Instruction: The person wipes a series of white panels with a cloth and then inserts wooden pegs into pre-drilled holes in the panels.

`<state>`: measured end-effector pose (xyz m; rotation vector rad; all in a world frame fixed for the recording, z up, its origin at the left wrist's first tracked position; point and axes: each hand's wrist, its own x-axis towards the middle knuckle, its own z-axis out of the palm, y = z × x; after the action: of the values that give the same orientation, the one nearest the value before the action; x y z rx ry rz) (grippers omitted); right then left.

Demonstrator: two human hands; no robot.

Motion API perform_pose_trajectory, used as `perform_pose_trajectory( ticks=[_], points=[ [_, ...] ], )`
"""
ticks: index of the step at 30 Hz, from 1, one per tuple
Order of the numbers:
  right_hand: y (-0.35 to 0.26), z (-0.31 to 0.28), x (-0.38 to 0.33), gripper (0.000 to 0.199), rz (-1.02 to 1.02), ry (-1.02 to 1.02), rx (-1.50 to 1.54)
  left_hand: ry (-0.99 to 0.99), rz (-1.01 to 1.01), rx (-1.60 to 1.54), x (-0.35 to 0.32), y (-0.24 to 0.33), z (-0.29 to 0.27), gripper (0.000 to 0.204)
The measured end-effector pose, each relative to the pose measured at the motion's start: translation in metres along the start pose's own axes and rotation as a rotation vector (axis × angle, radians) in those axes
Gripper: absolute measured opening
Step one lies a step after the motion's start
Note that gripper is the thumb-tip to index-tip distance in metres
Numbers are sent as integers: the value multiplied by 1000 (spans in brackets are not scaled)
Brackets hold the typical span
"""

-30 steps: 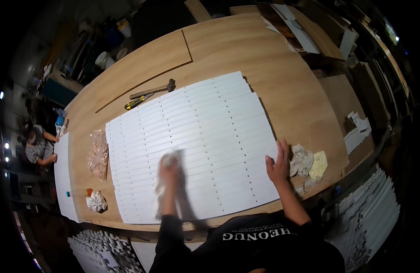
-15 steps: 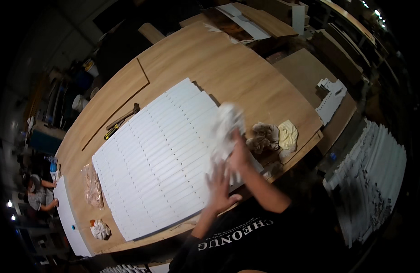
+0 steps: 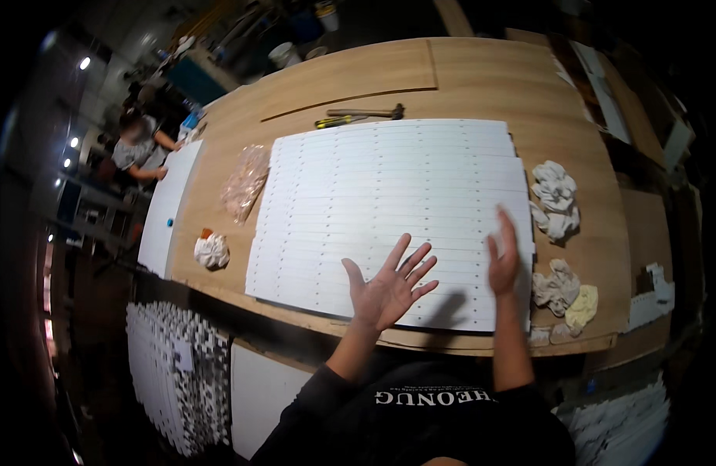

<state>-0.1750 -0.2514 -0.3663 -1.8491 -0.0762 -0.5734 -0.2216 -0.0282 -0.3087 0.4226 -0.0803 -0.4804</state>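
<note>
Both my hands hover over a broad layer of white slats (image 3: 358, 186) laid side by side on a wooden work table, with lines of small dark holes across them. Palm up and fingers spread, my left hand (image 3: 390, 289) is empty above the near part of the slats. My right hand (image 3: 504, 260) is near their right edge, its fingers stretched out and nothing in it. Just beyond that edge lies a crumpled white cloth (image 3: 556, 194). Closer to me are a stained greyish cloth (image 3: 556, 287) and a pale yellow cloth (image 3: 582, 309).
A hammer (image 3: 373, 113) and a yellow-and-black hand tool (image 3: 333, 122) lie behind the slats. On their left are a clear plastic bag (image 3: 245, 182) and another crumpled cloth (image 3: 212, 252). A co-worker (image 3: 139, 147) stands at the far left by a white board (image 3: 171, 206). Stacked white strips (image 3: 168, 380) stand below the table.
The white cloth has left my hands and lies on the table right of the slats. My hands have moved apart and opened. The view has turned toward the left.
</note>
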Motion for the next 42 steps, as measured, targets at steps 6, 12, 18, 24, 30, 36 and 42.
perform_pose_trajectory(
  ticks=[6, 12, 18, 24, 30, 36, 42],
  points=[
    [-93, 129, -90, 86, -373, -612, 169, 115, 66, -104, -7, 32, -39, 107],
    [-122, 230, -47, 103, -342, -708, -63, 262, 43, 79, -41, 81, -77, 103],
    [-120, 354, 4, 67, -84, -435, 322, 200, -13, 695, -78, 201, -136, 85],
    [-123, 425, -26, 9, 335, -262, 254, 531, 336, 1724, -44, 420, -282, 49],
    [-153, 496, -13, 3, 286, -319, 236, 623, 338, 2231, 25, 542, -407, 30],
    [-196, 609, 55, 17, -81, -623, 73, 524, 11, 2519, -33, 545, -393, 20],
    [-102, 745, 88, 28, -296, -1314, -629, 417, 163, 2238, -81, 543, -333, 16]
  ],
)
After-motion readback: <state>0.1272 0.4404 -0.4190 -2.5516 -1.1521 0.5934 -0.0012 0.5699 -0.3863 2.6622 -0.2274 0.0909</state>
